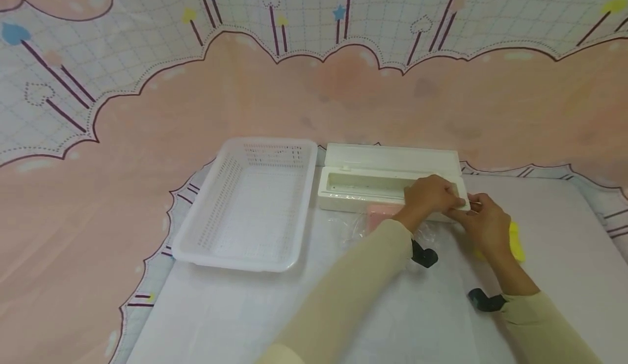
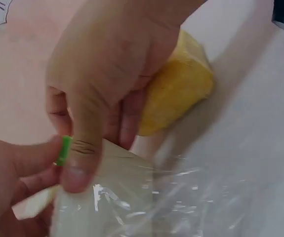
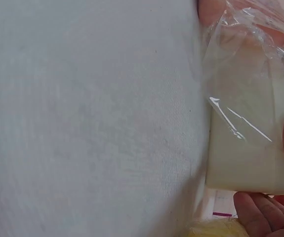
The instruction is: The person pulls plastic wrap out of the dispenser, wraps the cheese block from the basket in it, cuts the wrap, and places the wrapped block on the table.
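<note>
A long white lidded box (image 1: 365, 203) lies with its lid (image 1: 392, 158) raised, and clear plastic film (image 2: 196, 192) hangs over its front. Both hands meet at the box's right end. My left hand (image 1: 430, 196) reaches over the box; its fingertips (image 2: 48, 153) pinch a small green piece (image 2: 63, 150) at the rim. My right hand (image 1: 488, 225) grips the end corner, thumb on the front face and fingers curled past the end (image 3: 263, 212). Part of the green piece is hidden by the right thumb.
Left of the box stands a white perforated basket (image 1: 245, 217). A pink piece (image 1: 380, 214) lies before the box, partly under clear film. Behind the right hand sits a yellow block (image 2: 179, 84). A patterned cloth (image 1: 294, 99) hangs behind the white table (image 1: 235, 315).
</note>
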The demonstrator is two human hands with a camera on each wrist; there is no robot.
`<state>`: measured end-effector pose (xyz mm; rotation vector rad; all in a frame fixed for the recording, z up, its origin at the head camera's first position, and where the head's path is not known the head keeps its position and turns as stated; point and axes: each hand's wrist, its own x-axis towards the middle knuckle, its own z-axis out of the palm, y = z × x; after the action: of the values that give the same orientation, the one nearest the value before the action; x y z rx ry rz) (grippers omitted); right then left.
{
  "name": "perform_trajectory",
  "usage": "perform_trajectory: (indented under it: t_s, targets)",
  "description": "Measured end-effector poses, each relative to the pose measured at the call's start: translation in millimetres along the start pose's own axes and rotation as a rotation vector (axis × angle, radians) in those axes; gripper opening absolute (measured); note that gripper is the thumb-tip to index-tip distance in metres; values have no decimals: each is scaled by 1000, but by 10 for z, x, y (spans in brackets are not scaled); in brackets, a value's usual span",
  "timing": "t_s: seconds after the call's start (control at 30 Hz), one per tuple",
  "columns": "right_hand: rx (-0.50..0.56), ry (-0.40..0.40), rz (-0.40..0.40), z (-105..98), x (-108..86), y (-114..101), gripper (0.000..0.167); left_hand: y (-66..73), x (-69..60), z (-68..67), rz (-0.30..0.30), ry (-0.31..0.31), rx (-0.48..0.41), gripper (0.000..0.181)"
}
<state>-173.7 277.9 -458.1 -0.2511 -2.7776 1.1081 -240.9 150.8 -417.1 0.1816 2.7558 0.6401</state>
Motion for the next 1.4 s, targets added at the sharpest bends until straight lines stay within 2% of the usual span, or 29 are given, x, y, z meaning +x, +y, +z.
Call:
perform_trajectory:
  t_s: [0.1, 0.2, 0.27, 0.43, 0.73, 0.97, 1.13, 1.4]
  targets:
    - [0, -22, 27, -12, 2, -11, 80, 62, -22, -72, -137, -41, 28, 42]
    - [4, -40, 50, -4, 4, -9, 83, 48, -37, -133, -205, -69, 30, 59]
    - [0, -42, 51, -1, 10, -5, 84, 10, -42, -164, -214, -73, 10, 64]
    - [-22, -38, 52, -2, 29, 14, 84, -72, -47, -215, -213, -83, -53, 63]
    - [-31, -46, 48, -2, 54, 60, 85, -157, -28, -318, -228, -167, -108, 58]
    - [-39, -54, 67, -4, 42, 72, 84, -280, 27, -421, -276, -234, -85, 61]
    - [-42, -67, 85, -1, 48, 69, 88, -315, 5, -481, -305, -261, -96, 62]
    - [-34, -77, 84, 5, 46, 59, 88, -354, -5, -553, -303, -303, -91, 61]
